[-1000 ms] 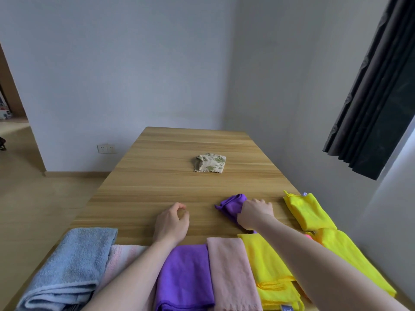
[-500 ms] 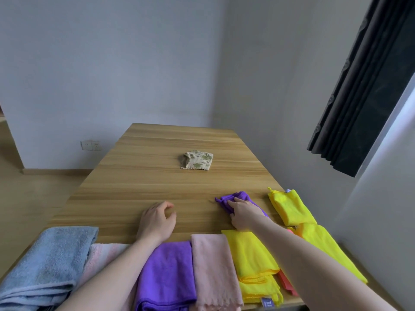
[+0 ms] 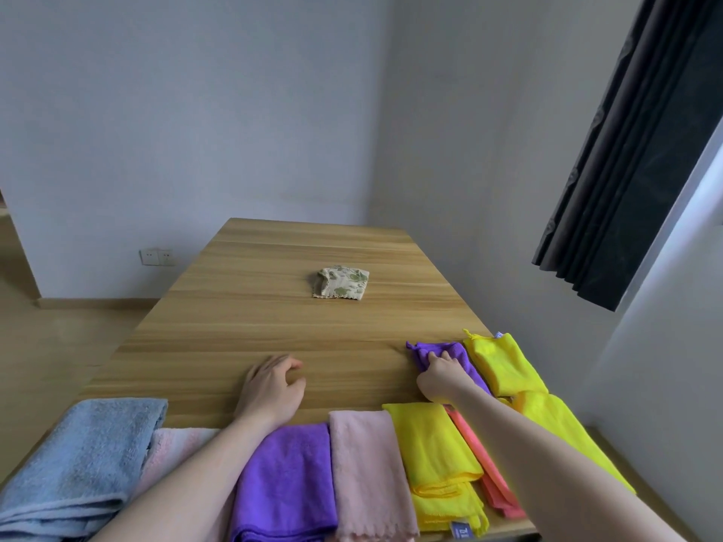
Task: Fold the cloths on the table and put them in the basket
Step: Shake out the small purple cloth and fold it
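On the table (image 3: pixel 274 307), right hand (image 3: pixel 442 375) pinching the small purple cloth (image 3: pixel 454 356), left hand (image 3: pixel 270 389) loosely curled, empty.

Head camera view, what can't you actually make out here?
- Basket: nowhere in the head view, so its place is unknown.
- Blue towel: cut off by the bottom and left frame edges.
- Coral cloth: mostly hidden under the yellow cloth and the right forearm.
- Small purple cloth: partly covered by the right hand; grip unclear.
- Label on the yellow cloth: too small to read.

two bare, sleeveless forearms (image 3: pixel 195 483)
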A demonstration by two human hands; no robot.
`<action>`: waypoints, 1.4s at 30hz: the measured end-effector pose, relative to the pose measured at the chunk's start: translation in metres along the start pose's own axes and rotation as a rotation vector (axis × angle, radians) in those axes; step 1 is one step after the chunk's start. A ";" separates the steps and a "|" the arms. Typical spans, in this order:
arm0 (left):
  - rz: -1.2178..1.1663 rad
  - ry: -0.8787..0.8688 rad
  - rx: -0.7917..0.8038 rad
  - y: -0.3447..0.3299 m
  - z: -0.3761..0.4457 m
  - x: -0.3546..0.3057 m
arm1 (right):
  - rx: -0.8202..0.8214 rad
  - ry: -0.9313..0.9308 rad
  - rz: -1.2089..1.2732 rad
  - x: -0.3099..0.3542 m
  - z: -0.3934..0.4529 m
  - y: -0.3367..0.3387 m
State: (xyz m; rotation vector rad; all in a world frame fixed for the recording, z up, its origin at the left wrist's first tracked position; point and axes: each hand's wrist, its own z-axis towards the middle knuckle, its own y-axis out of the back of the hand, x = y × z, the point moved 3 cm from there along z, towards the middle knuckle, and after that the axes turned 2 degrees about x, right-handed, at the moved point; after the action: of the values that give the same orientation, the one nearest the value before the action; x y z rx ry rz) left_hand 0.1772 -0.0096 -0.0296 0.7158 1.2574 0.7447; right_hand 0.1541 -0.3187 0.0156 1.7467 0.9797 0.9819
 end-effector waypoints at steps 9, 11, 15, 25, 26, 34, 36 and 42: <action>0.071 0.005 0.135 -0.005 0.014 -0.002 | -0.311 0.034 0.053 -0.002 -0.013 -0.038; 0.127 0.010 0.182 -0.006 0.024 -0.007 | -0.369 0.043 0.071 -0.001 -0.017 -0.040; 0.217 -0.022 0.193 -0.016 0.043 -0.023 | -0.416 0.057 0.077 -0.001 -0.018 -0.040; 0.308 0.001 0.147 -0.052 0.118 -0.052 | -0.442 0.069 0.066 -0.001 -0.011 -0.044; 0.311 0.007 0.144 -0.054 0.126 -0.054 | -0.438 0.072 0.066 -0.001 -0.011 -0.043; 0.261 0.047 0.098 -0.071 0.178 -0.064 | -0.429 0.088 0.066 -0.001 -0.011 -0.046; 0.262 0.051 0.092 -0.074 0.190 -0.064 | -0.428 0.092 0.068 -0.001 -0.010 -0.046; 0.279 0.048 0.064 -0.081 0.213 -0.061 | -0.428 0.089 0.068 -0.001 -0.009 -0.046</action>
State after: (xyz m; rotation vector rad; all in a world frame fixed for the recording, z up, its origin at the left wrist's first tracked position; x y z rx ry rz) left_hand 0.3853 -0.1200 -0.0261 0.9433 1.2431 0.9568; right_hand 0.1362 -0.3027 -0.0245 1.3943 0.7026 1.2211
